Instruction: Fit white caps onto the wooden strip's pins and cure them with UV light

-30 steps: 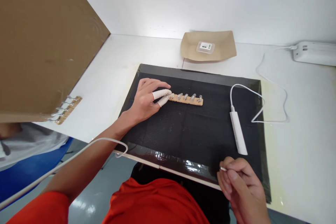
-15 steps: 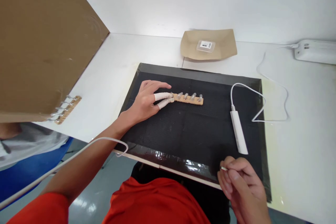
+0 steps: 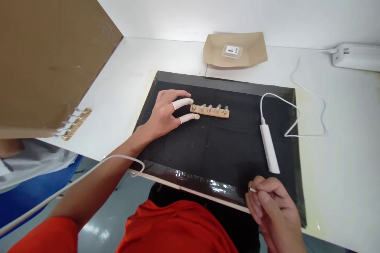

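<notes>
My left hand [image 3: 166, 111] is over the black mat, with white finger covers on its thumb and index finger. These two fingers are spread apart at the left end of a tan strip [image 3: 216, 113], one on each side; I cannot tell whether they touch it. The strip lies flat and carries several small clear and metallic pieces [image 3: 218, 108] along its length. At the mat's lower right edge, my right hand [image 3: 271, 201] is closed in a pinch on a tiny silvery-white piece [image 3: 253, 190], mostly hidden by the fingers.
A white stick-shaped device [image 3: 269, 149] with a cable lies on the right of the black mat [image 3: 190, 154]. Behind stands a brown paper tray [image 3: 255, 49] holding a clear labelled box [image 3: 232, 51]. A brown board [image 3: 53, 55] and another clip strip [image 3: 77, 123] are at left.
My left thumb and index finger have moved apart, uncovering the left end of the strip and a small metallic piece on it. My right hand has stayed in its pinch.
</notes>
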Demonstrator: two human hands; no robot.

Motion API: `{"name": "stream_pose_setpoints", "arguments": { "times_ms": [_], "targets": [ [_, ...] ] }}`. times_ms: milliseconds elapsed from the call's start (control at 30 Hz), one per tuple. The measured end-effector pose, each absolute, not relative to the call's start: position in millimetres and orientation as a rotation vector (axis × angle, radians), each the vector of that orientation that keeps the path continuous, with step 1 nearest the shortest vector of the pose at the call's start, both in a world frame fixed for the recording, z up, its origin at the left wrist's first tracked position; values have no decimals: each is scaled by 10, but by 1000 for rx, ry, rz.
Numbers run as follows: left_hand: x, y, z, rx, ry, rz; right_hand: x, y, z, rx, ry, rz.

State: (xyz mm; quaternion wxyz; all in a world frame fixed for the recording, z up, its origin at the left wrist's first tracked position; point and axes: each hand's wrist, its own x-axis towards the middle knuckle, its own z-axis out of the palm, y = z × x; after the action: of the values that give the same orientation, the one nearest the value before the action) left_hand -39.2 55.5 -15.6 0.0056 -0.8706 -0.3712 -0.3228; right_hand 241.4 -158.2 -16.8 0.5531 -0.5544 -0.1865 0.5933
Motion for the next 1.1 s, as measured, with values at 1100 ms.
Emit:
{"name": "stream_pose_setpoints", "arguments": {
  "times_ms": [1100],
  "targets": [
    [-259, 431, -233, -2587, -1471, -1259, 2412, -1579, -156, -1286, -420, 1436]
  ]
}}
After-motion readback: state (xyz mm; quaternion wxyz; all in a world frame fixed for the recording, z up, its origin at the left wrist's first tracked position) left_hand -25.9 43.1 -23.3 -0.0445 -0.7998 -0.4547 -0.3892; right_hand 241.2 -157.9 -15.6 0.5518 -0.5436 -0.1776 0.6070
